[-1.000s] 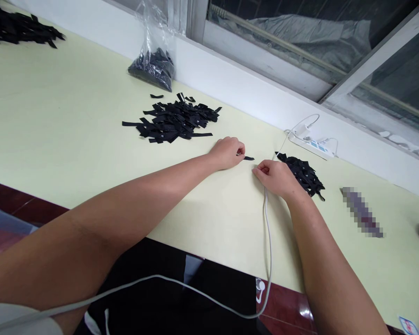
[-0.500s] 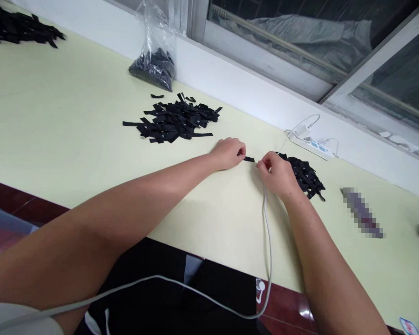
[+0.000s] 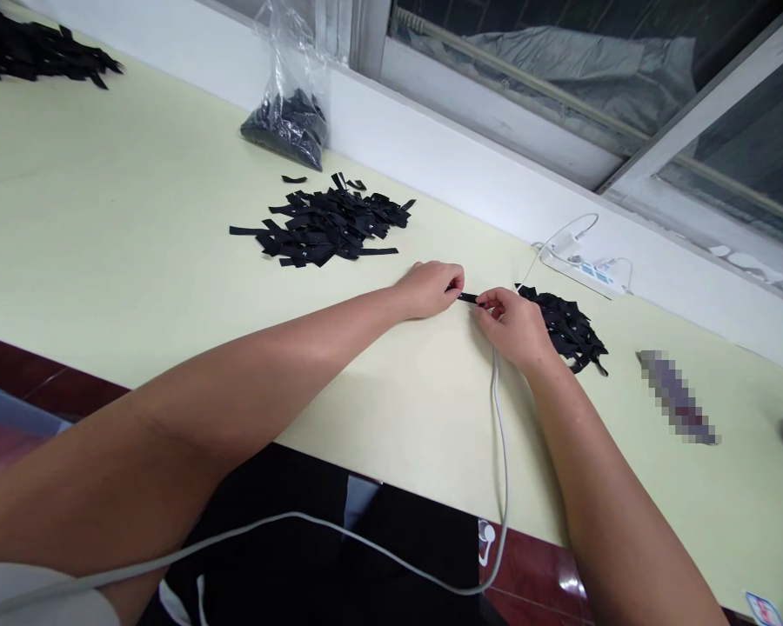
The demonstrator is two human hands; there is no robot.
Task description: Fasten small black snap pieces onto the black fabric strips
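Observation:
Between my two hands a short black fabric strip stretches just over the pale yellow table. My left hand is closed on the strip's left end. The thumb and fingers of my right hand pinch its right end. Beyond my left hand lies a loose pile of similar black strips, some with small white marks. Another pile of black strips sits right behind my right hand, which partly covers it.
A clear plastic bag of black pieces leans against the wall. More black strips lie far left. A white cable passes under my right hand from the power strip. A blurred-out object lies at right.
My right hand has closed in on the strip and now grips its right end, which was free before. My left hand has shifted very slightly to the right.

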